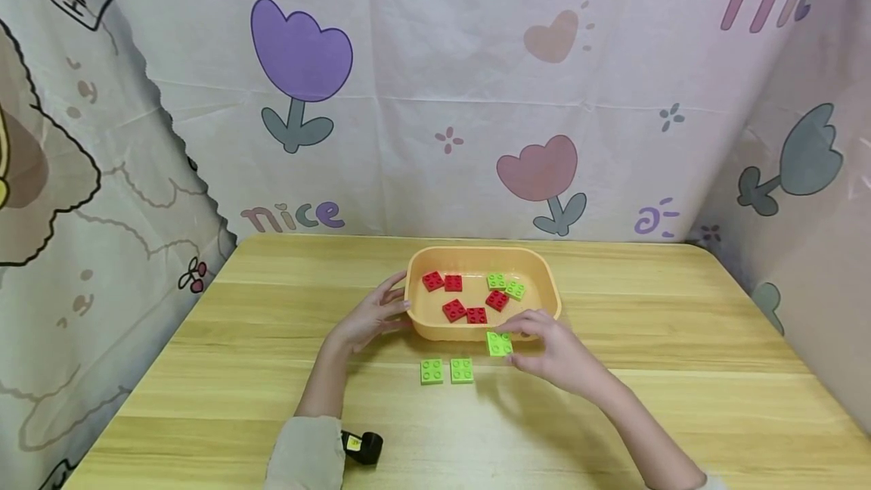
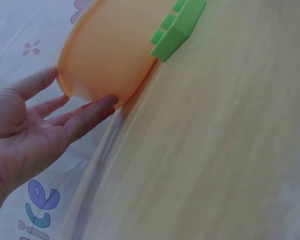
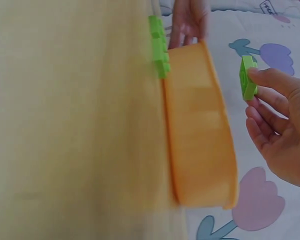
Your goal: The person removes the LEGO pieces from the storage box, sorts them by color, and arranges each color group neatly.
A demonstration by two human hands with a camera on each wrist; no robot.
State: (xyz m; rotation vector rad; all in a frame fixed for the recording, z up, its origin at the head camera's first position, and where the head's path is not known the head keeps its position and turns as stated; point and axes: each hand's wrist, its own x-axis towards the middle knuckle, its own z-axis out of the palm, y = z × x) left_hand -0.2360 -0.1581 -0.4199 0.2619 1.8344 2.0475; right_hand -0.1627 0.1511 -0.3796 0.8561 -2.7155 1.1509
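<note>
My right hand (image 1: 554, 351) pinches a green toy brick (image 1: 500, 344) between thumb and fingers, just above the near rim of an orange plastic bin (image 1: 435, 332). In the right wrist view that brick (image 3: 248, 78) is raised off the table, its flat underside showing. At the bin's left end, my left hand (image 1: 373, 317) rests its extended fingers (image 2: 92, 116) against the wall. Inside the bin lie several red bricks (image 1: 454, 310) and two green bricks (image 1: 515, 290). Two more green bricks, a left one (image 1: 432, 371) and a right one (image 1: 461, 370), sit side by side in front of it.
A wooden table (image 1: 238, 369) carries everything, with the bin toward its back edge. Behind and on both sides hangs a printed cloth (image 1: 422, 36) with flowers and words. A black strap device (image 1: 364, 447) is worn at the left sleeve.
</note>
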